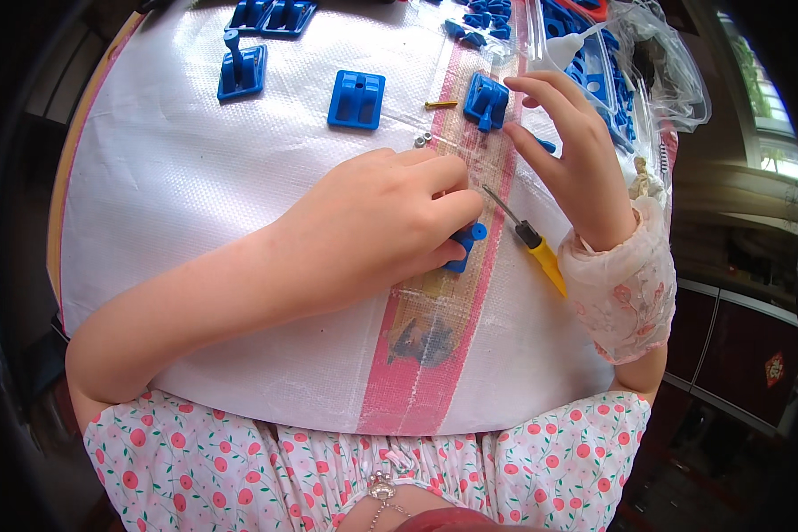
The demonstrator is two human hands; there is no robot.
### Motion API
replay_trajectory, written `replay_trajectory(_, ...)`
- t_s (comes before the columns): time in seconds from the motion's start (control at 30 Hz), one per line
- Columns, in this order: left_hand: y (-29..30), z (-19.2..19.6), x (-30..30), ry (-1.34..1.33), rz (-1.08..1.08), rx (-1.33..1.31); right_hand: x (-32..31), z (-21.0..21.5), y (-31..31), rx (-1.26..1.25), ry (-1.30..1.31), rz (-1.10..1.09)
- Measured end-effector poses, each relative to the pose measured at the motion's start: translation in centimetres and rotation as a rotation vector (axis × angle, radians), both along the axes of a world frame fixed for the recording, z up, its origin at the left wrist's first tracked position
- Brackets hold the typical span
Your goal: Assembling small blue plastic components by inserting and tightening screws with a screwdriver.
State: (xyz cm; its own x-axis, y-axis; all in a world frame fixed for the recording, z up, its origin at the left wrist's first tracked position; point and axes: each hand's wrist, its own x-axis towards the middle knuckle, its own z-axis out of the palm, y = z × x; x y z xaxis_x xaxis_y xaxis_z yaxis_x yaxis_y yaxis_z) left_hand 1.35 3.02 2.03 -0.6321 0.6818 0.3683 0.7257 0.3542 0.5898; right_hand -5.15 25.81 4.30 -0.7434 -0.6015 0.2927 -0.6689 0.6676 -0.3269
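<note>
My left hand [390,217] reaches across the table with its fingers curled over a small blue plastic bracket [457,257]. Most of that bracket is hidden under the fingers; its base edge and a round knob show. My right hand [563,124] is at the right edge of another blue bracket [486,102] with a lever on it. Its thumb and forefinger are apart beside that bracket's corners; whether they touch it I cannot tell. Between the hands lies a screwdriver [541,250] with a yellow and black handle. A brass-coloured screw [441,105] and small metal nuts [423,140] lie left of the right-hand bracket.
A blue base plate [356,99] lies beyond my left hand, with a levered bracket [241,71] to its left. More blue parts [273,16] sit at the far edge. Clear bags and a tray [621,115] of blue pieces crowd the far right. White woven sheeting [195,177] covers the table.
</note>
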Motion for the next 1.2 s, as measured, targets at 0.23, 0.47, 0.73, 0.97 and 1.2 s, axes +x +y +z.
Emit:
replay_trajectory(0.23, 0.1, 0.2, 0.0, 0.006, 0.013, -0.009, -1.0, -0.7, 1.0, -0.062, -0.1, -0.048)
replay_trajectory(0.47, 0.3, 0.0, 0.0, -0.002, 0.017, 0.014, -2.4, -1.5, 0.9, -0.015, 0.133, 0.116)
replay_trajectory(0.73, 0.2, 0.1, 0.1, 0.005, -0.002, 0.0, -2.2, -1.2, 0.7, -0.081, -0.042, 0.075)
replay_trajectory(0.97, 0.3, 0.0, 0.1, 0.0, 0.016, 0.02, -2.4, -0.9, 1.1, -0.032, 0.0, 0.109)
replay_trajectory(1.2, 0.4, -0.1, 0.4, 0.039, 0.06, 0.03, -0.1, 1.0, 0.2, -0.039, 0.041, 0.059)
